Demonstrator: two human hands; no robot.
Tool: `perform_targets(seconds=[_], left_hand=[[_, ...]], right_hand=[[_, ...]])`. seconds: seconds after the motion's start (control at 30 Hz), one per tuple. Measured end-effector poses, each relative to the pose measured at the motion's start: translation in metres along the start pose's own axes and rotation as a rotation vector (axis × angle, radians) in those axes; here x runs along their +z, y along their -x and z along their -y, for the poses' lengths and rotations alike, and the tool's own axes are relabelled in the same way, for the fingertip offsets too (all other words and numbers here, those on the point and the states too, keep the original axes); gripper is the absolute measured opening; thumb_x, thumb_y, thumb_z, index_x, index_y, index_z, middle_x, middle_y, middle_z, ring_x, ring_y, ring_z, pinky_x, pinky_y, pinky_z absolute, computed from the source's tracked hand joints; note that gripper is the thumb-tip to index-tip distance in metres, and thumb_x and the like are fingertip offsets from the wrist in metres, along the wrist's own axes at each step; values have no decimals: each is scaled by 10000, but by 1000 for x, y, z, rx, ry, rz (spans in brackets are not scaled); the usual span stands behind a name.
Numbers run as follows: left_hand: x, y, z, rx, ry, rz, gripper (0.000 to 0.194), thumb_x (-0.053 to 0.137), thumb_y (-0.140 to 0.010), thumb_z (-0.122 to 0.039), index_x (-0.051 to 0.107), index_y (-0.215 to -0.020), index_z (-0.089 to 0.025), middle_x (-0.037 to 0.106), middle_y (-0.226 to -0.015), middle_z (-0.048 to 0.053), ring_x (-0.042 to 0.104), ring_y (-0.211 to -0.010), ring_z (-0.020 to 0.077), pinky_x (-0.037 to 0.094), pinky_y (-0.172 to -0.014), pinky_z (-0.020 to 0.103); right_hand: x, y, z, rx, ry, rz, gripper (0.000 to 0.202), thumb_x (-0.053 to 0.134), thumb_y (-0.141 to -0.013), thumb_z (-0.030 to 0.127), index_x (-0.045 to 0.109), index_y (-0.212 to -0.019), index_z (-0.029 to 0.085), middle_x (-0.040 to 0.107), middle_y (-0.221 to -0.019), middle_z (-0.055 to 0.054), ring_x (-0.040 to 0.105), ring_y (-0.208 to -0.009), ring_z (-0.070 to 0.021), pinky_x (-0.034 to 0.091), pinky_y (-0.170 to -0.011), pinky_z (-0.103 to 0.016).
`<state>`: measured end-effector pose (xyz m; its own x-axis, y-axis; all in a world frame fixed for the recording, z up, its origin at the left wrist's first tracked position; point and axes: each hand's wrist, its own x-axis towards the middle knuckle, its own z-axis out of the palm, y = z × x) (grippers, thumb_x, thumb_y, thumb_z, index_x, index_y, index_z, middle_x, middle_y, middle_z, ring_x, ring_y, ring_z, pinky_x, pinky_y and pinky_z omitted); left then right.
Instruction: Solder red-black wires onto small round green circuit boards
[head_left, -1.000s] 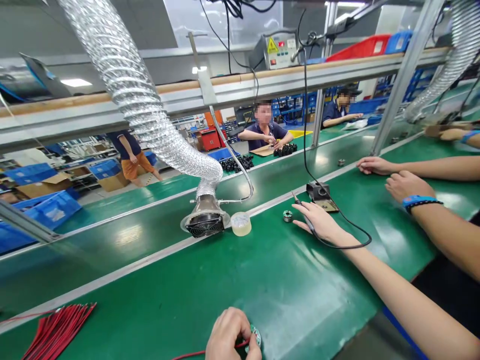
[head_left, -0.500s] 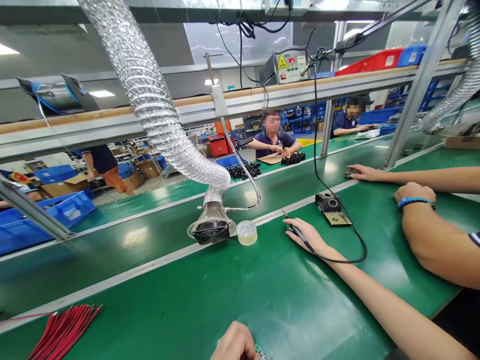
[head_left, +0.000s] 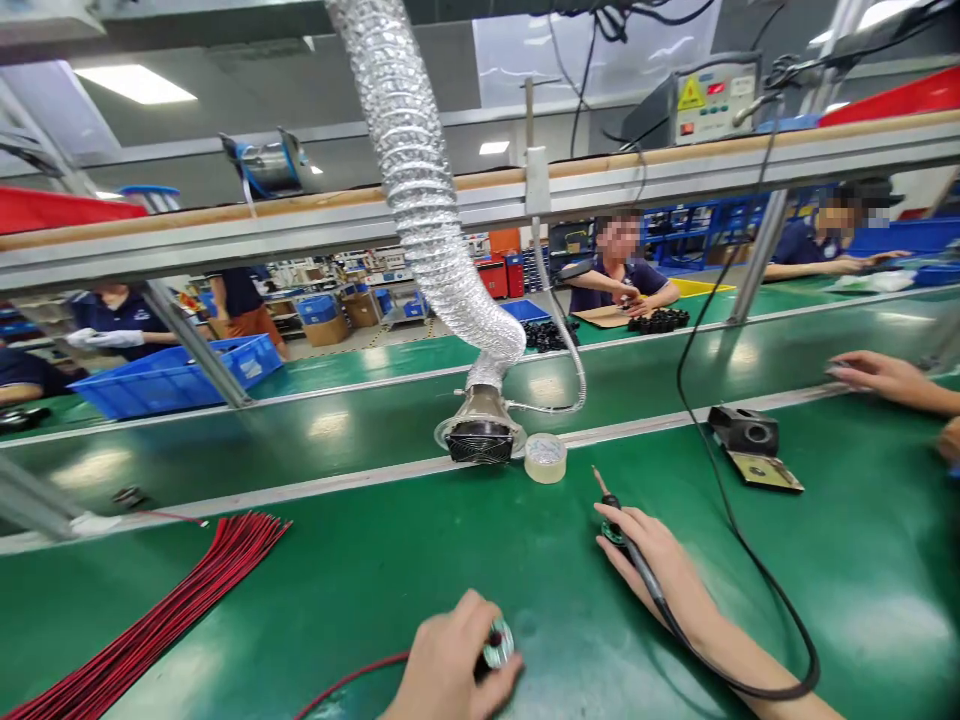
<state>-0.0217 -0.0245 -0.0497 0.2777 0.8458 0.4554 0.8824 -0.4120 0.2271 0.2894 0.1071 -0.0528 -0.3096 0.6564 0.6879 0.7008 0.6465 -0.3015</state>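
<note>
Right hand (head_left: 664, 570) has moved toward the left hand (head_left: 450, 655), away from the iron stand (head_left: 744, 430), carrying the soldering iron (head_left: 636, 560) and a round board (head_left: 613, 533) with it. View has swung left.

Green bench (head_left: 352, 585) runs under both grips; bare surface lies between them and ahead, up to the pale metal strip (head_left: 345, 484). Silver duct (head_left: 442, 230) comes down beyond the grips, its fan (head_left: 480, 443) standing at the strip ahead of the left hand. Blue bin (head_left: 176, 385): far beyond and left of the left grip; contents unclear. Red bin (head_left: 71, 210): on the shelf, far left; contents hidden.

Red wire bundle (head_left: 172, 610) lies left of the left grip. Black cable (head_left: 724, 495) loops right of the right grip, between it and the stand. Tape roll (head_left: 546, 460) sits ahead of and between the grips, beside the fan.

Right grip: closed on iron and board, tip pointing forward. Left grip: fingers pinch a second round board (head_left: 499, 643), slightly blurred; red wire (head_left: 352, 677) trails left from it.
</note>
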Motion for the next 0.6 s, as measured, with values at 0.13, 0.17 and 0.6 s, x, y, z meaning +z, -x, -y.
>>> perform_targets(seconds=[0.13, 0.17, 0.6], left_hand=[[-32, -44, 90, -283, -179, -9, 169, 585, -1021, -390, 636, -1034, -230, 690, -983, 28, 693, -836, 186, 505, -738, 274], [-37, -58, 114, -383, -257, -34, 204, 581, -1026, -411, 641, -1078, -223, 699, -1036, 43, 697, -885, 202, 503, -748, 282], [-40, -166, 230, -637, -423, -117, 358, 448, -1024, -264, 590, -1291, -73, 643, -1262, 258, 538, -1225, 388, 377, -1056, 505]], right_hand=[[4, -3, -3, -47, 100, -51, 337, 568, -1054, 387, 606, -1357, 243, 714, -1051, -78, 706, -900, -256, 589, -839, -426], [4, -4, -3, -64, 115, -53, 338, 566, -1056, 380, 605, -1359, 236, 713, -1046, -77, 704, -891, -251, 577, -853, -429], [4, -8, 0, -160, 218, -49, 310, 549, -1065, 278, 620, -1365, 240, 743, -1058, -80, 714, -870, -222, 516, -909, -427]])
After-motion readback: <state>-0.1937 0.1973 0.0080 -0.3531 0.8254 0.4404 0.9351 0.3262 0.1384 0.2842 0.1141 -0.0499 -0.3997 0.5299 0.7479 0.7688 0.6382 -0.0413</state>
